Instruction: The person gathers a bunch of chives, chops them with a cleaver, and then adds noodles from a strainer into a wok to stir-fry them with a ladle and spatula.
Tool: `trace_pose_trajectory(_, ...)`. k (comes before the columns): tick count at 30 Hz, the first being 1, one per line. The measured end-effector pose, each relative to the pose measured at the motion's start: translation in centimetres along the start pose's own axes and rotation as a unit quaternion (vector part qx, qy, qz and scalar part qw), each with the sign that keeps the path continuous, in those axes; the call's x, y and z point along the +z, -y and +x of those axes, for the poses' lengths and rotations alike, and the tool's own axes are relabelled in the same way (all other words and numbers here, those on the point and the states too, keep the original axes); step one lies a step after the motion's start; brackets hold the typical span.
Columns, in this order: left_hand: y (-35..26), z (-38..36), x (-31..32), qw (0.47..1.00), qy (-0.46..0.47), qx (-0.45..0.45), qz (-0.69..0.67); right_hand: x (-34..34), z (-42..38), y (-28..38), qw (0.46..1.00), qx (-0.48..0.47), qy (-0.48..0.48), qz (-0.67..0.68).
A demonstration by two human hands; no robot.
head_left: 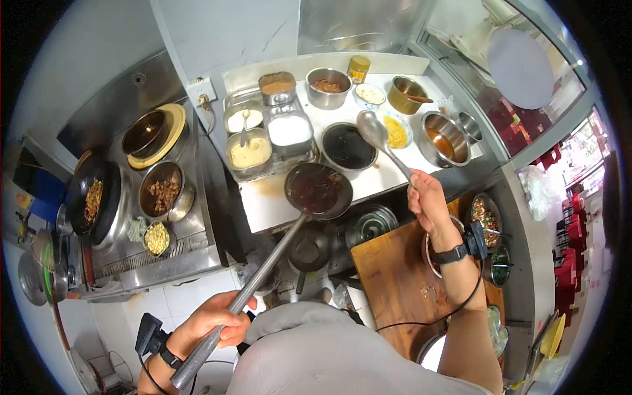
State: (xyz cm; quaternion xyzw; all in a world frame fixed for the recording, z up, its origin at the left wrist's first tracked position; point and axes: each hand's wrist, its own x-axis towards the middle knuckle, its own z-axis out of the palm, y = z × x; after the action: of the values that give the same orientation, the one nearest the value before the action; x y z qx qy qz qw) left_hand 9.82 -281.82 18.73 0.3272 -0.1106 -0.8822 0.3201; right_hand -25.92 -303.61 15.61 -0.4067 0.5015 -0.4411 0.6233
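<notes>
Faces a white table (257, 210) crowded with containers, above a wooden board (388, 263) at lower right. Grips a long-handled pan (318, 191) in the left hand (214, 319), with fingers (232, 337) wrapped around its metal handle. Positions the pan's dark-red contents at the table's front edge; cannot tell whether resting there. Includes, to the left, a metal tray (280, 162) bearing containers of pale and brown ingredients. Holds a metal ladle (373, 128) in the right hand (429, 201), with fingers closed on its handle. Angles the ladle's bowl between a pot of dark liquid (349, 146) and a smaller dish of yellow food (396, 131).
</notes>
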Motion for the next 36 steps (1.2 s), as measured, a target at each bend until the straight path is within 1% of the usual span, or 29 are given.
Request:
trace_pose_trajectory(1,0.2,-0.1,-0.1,1.0,-0.001,0.0,-0.009,-0.7,1.0,-0.2,0.999,-0.016,-0.026,0.033)
trace_pose_trajectory(2,0.3,-0.2,-0.1,1.0,0.0,0.005,-0.002,-1.5,2.3,-0.4,0.998,-0.037,-0.048,0.024)
trace_pose_trajectory(3,0.6,-0.2,-0.1,1.0,0.002,0.006,0.0,-2.1,3.4,-0.7,0.998,-0.04,-0.048,0.024)
trace_pose_trajectory(5,0.9,-0.5,0.3,1.0,-0.01,0.024,-0.01,-3.2,5.9,-1.2,0.993,-0.059,-0.101,-0.002)
trace_pose_trajectory(7,1.1,-0.8,0.8,0.999,-0.011,0.035,-0.006,-4.4,8.5,-2.3,0.995,-0.053,-0.088,-0.011)
trace_pose_trajectory(10,2.2,-1.4,1.2,0.998,-0.035,0.049,-0.028,-4.1,11.2,-3.3,0.99,-0.006,-0.141,0.006)
trace_pose_trajectory(12,2.9,-2.0,1.4,0.996,-0.037,0.058,-0.058,-5.3,13.9,-4.9,0.99,0.016,-0.14,-0.02)
trace_pose_trajectory(13,3.3,-2.4,1.4,0.994,-0.054,0.068,-0.07,-5.7,15.1,-5.6,0.989,0.031,-0.142,-0.038)
trace_pose_trajectory(15,3.9,-3.1,1.3,0.992,-0.049,0.082,-0.086,-6.1,14.4,-5.4,0.988,0.015,-0.104,-0.113)
trace_pose_trajectory(16,4.1,-3.5,1.2,0.99,-0.05,0.087,-0.097,-8.0,15.6,-6.8,0.981,-0.074,-0.15,-0.102)
trace_pose_trajectory(17,4.2,-3.9,1.0,0.989,-0.047,0.096,-0.1,-8.1,15.6,-7.7,0.963,-0.163,-0.195,-0.089)
trace_pose_trajectory(18,4.3,-4.5,0.7,0.988,-0.051,0.108,-0.102,-8.6,15.2,-8.0,0.931,-0.212,-0.225,-0.196)
trace_pose_trajectory(19,4.5,-5.2,0.4,0.986,-0.053,0.12,-0.103,-7.8,13.2,-6.7,0.883,-0.263,-0.25,-0.299)
trace_pose_trajectory(21,4.8,-6.6,-0.8,0.981,-0.041,0.148,-0.121,-5.2,9.0,-6.7,0.871,-0.32,-0.259,-0.269)
trace_pose_trajectory(22,5.1,-7.4,-1.7,0.979,-0.031,0.154,-0.131,-3.6,6.6,-7.4,0.879,-0.343,-0.222,-0.247)
trace_pose_trajectory(23,5.0,-8.3,-2.2,0.978,-0.042,0.165,-0.122,-1.8,4.4,-8.4,0.886,-0.365,-0.182,-0.222)
trace_pose_trajectory(25,5.1,-10.7,-4.0,0.972,-0.03,0.192,-0.134,3.9,-0.9,-9.6,0.908,-0.365,-0.101,-0.181)
trace_pose_trajectory(26,5.0,-12.1,-4.9,0.969,-0.037,0.204,-0.136,6.8,-3.4,-9.9,0.923,-0.332,-0.05,-0.191)
trace_pose_trajectory(27,4.8,-13.6,-5.9,0.968,-0.021,0.214,-0.127,9.9,-5.9,-10.1,0.932,-0.299,-0.004,-0.204)
trace_pose_trajectory(29,4.0,-16.8,-8.0,0.966,0.002,0.231,-0.116,17.0,-10.1,-11.0,0.951,-0.246,0.095,-0.16)
trace_pose_trajectory(31,2.9,-20.0,-10.1,0.968,-0.044,0.233,-0.085,22.9,-13.0,-12.5,0.965,-0.143,0.177,-0.134)
trace_pose_trajectory(33,1.9,-22.9,-12.6,0.963,-0.054,0.248,-0.089,29.3,-16.1,-14.1,0.955,-0.062,0.262,-0.122)
trace_pose_trajectory(35,0.7,-25.5,-14.9,0.953,-0.132,0.253,-0.1,36.0,-19.1,-14.4,0.92,-0.016,0.375,-0.116)
trace_pose_trajectory(36,-0.1,-26.7,-16.0,0.952,-0.124,0.27,-0.076,39.0,-20.5,-14.5,0.905,0.028,0.412,-0.105)
